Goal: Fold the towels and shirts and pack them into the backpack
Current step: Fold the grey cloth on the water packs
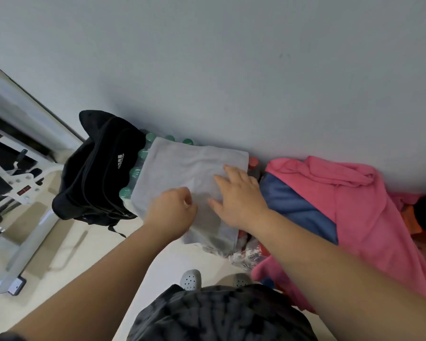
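A folded grey towel (182,166) lies flat on top of packs of bottles against the wall. My left hand (171,211) sits on its near left part with fingers curled, pinching the cloth. My right hand (239,193) lies on the towel's right side, fingers spread and straight, pressing it down. The black backpack (96,173) stands just left of the towel. A pink garment (349,207) and a blue one (298,207) lie in a heap to the right.
Green-capped bottles (133,172) in plastic wrap show under the towel's left edge, red-capped ones (252,163) at its right. A white metal frame (27,232) stands on the pale floor at left. The wall is directly behind. My feet in grey clogs (191,279) are below.
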Action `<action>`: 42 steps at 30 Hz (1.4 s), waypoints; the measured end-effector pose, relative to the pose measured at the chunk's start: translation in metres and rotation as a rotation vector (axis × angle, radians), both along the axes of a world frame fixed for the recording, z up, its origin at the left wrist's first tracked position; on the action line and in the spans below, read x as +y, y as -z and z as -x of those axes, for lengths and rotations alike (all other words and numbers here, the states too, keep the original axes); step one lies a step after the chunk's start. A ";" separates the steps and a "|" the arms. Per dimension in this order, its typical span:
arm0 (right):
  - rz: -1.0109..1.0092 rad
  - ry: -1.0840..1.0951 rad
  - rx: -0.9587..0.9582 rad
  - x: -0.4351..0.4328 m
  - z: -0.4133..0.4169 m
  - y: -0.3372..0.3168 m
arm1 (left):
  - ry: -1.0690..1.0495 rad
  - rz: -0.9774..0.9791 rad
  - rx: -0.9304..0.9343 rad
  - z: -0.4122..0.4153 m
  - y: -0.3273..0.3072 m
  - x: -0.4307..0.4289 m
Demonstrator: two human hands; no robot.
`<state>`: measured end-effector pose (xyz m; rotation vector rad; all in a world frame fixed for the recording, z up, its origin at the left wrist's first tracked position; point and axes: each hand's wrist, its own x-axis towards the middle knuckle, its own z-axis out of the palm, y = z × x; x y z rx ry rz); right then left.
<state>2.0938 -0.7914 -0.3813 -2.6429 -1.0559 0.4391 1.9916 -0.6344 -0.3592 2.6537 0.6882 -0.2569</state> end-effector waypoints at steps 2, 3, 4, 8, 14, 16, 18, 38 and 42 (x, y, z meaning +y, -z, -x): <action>0.084 -0.015 0.084 0.011 0.004 0.009 | 0.041 -0.137 -0.050 0.001 0.006 0.028; 0.113 -0.005 0.106 0.015 0.005 0.013 | 0.072 -0.201 -0.033 0.000 0.008 0.041; 0.135 0.014 0.118 0.019 0.006 0.017 | 0.108 -0.251 0.000 0.000 0.011 0.054; 0.170 0.103 0.072 0.024 0.016 0.029 | 0.255 -0.239 0.204 0.005 0.023 0.096; 0.197 0.192 0.040 0.023 0.045 0.035 | 0.437 -0.294 0.079 0.036 0.038 0.115; 0.186 0.207 0.047 0.019 0.060 0.034 | 0.498 -0.315 -0.029 0.048 0.040 0.119; 0.156 0.237 0.026 0.014 0.080 0.033 | 0.543 -0.301 -0.089 0.057 0.041 0.127; 0.098 0.513 -0.118 0.011 0.030 0.017 | 0.528 -0.240 0.039 -0.039 0.025 0.160; 0.121 0.533 -0.156 0.009 0.024 0.016 | 0.493 -0.181 0.002 -0.045 0.028 0.162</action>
